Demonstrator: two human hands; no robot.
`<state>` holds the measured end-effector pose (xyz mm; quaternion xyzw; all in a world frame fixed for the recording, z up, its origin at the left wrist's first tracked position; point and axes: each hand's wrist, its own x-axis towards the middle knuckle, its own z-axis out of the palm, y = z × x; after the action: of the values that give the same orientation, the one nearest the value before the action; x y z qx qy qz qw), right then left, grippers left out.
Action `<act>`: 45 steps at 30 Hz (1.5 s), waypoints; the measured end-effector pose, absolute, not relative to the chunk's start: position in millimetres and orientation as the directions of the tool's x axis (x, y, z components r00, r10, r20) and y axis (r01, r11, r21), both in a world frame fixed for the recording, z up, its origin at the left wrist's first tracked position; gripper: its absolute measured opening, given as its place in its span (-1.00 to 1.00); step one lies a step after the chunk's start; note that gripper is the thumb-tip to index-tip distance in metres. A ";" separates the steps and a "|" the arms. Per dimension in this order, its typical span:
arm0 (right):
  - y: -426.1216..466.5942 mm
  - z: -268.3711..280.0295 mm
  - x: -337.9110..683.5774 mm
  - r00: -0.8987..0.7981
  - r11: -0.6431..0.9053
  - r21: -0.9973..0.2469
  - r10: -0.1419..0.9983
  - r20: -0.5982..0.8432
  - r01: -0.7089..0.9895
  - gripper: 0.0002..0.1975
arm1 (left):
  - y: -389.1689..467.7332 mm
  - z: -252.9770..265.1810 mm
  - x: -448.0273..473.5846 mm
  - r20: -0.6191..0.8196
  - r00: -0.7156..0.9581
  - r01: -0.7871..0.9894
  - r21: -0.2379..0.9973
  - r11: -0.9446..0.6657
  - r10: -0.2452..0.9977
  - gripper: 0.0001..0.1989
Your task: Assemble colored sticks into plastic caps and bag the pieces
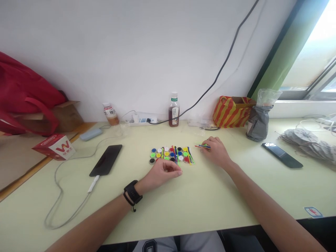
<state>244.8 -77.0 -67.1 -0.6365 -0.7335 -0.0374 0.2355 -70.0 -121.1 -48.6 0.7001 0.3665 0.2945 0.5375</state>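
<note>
Gripping right hand (215, 151): fingers closed on a few thin coloured plastic sticks (206, 146).
Left hand (164, 171): thumb and fingertips narrowly pinched; cannot tell whether anything is between.
Coloured round discs (172, 154): in rows on the pale green table (204, 210), stick bundles (176, 155) among them.

Indoor room, home or office unclear: pale desk (210, 206) against white wall (131, 52); window (307, 66) upper right; power strip (143, 120), drink bottle (173, 113) mid-frame; cabled phone (106, 161) left of centre.
</note>
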 end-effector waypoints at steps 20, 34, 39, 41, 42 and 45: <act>-65.8 -86.7 255.4 -0.002 0.092 -0.241 0.936 0.351 0.966 -0.52 | -125.2 -40.6 -65.8 -0.024 0.615 0.213 0.967 -0.137 0.788 -0.86; -69.1 -85.2 249.3 -0.062 0.134 -0.224 0.952 0.301 0.965 -0.57 | -126.9 -46.2 -68.2 -0.048 0.698 0.245 0.954 -0.175 0.714 -0.97; -69.7 -84.8 249.1 -0.068 0.136 -0.228 0.957 0.281 0.964 -0.57 | -126.4 -49.2 -68.9 -0.063 0.713 0.272 0.943 -0.192 0.699 -0.94; -69.8 -84.8 248.8 -0.072 0.136 -0.222 0.959 0.275 0.965 -0.58 | -126.3 -49.3 -68.8 -0.062 0.715 0.262 0.947 -0.184 0.697 -0.94; -69.9 -85.0 248.6 -0.075 0.138 -0.218 0.959 0.274 0.966 -0.58 | -126.4 -49.3 -68.7 -0.061 0.717 0.255 0.950 -0.179 0.695 -0.94; -69.7 -85.5 248.0 -0.081 0.142 -0.209 0.958 0.274 0.967 -0.57 | -126.9 -48.9 -68.1 -0.054 0.723 0.240 0.955 -0.177 0.688 -0.94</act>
<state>248.0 -69.7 -85.5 -0.6549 -0.7351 -0.0132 0.1747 -68.1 -126.9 -48.9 0.7406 0.3133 0.2005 0.5596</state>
